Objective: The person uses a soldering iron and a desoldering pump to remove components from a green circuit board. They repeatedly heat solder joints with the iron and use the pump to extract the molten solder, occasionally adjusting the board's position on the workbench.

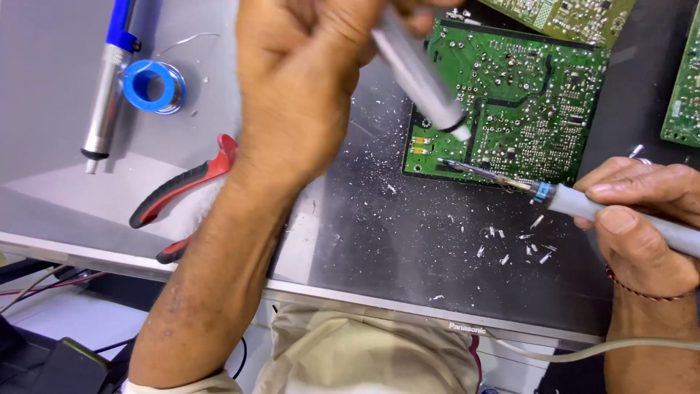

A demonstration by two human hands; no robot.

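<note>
My left hand grips a grey desoldering pump, held tilted with its white tip down on the green circuit board. My right hand holds a grey soldering iron at the lower right. The iron's metal tip rests on the board's lower left area, just below the pump's tip. The board lies solder side up on a dark panel.
A second pump with a blue plunger and a blue spool of solder wire lie at the upper left. Red-handled pliers sit beneath my left forearm. White solder scraps litter the panel. More green boards lie at the top right.
</note>
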